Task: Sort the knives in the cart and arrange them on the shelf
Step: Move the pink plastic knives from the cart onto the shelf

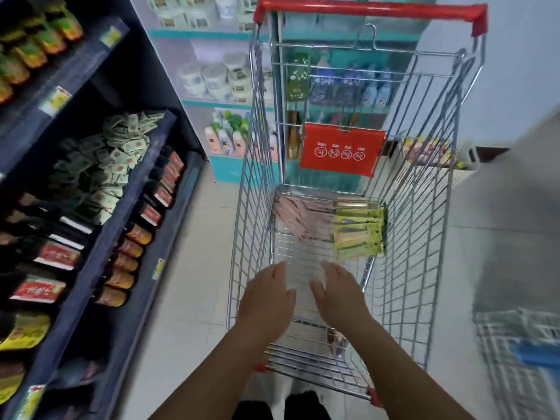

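Head view: knife packs [357, 230] beyond both empty grips [303, 298]

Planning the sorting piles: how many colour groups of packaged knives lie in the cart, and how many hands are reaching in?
Pink pack group: 1
Green pack group: 1
Hands, left hand and right hand, both empty: 2
Total: 4
Single packs are too blurred to count.

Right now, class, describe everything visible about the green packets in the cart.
The green packets are flat yellow-green cards, each seemingly holding a slim knife, though blur hides detail. They lie overlapped in a loose stack on the cart's wire floor, against its right side wall at the far end, beside a pinkish pile. Neither hand touches them.
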The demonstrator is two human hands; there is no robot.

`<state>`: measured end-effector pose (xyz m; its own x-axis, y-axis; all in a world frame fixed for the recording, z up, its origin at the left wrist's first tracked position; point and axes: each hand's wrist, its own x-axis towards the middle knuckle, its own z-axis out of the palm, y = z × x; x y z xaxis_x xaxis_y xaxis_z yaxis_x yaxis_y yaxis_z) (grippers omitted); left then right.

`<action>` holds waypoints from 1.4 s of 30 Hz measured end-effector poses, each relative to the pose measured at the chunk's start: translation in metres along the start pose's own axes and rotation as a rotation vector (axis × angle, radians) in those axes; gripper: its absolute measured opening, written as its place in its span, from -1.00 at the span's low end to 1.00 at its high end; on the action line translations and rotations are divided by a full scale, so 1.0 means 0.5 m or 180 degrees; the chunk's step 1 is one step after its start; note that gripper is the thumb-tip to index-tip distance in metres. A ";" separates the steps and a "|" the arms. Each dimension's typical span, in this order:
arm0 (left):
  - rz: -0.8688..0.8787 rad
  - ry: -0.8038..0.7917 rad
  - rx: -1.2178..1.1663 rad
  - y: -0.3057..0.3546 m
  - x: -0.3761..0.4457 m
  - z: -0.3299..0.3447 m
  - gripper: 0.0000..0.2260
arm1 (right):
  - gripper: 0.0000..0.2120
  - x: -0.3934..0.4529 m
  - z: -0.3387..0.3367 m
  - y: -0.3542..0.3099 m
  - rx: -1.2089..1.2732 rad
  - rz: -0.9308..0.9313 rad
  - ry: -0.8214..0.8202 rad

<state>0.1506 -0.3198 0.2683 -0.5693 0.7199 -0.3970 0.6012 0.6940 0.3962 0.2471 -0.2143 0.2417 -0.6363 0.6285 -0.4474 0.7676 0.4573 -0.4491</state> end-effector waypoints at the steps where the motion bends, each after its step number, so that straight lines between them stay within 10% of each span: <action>1: -0.0023 -0.0005 0.0006 0.003 0.018 -0.002 -0.49 | -0.50 0.016 -0.004 0.003 0.0034 0.0010 0.0003; 28: -0.0954 -0.0400 -0.0452 -0.089 0.485 0.184 -0.43 | -0.58 0.535 0.124 0.070 -0.0010 0.0510 -0.0186; 42: -0.1578 -0.0045 -0.0485 -0.072 0.672 0.323 -0.46 | -0.64 0.702 0.206 0.144 -0.0082 -0.0246 -0.0190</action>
<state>0.0283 -0.1049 -0.0132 -0.7568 0.3046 -0.5783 0.1720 0.9464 0.2734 0.0709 -0.0255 -0.0275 -0.6965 0.5526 -0.4578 0.7173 0.5195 -0.4643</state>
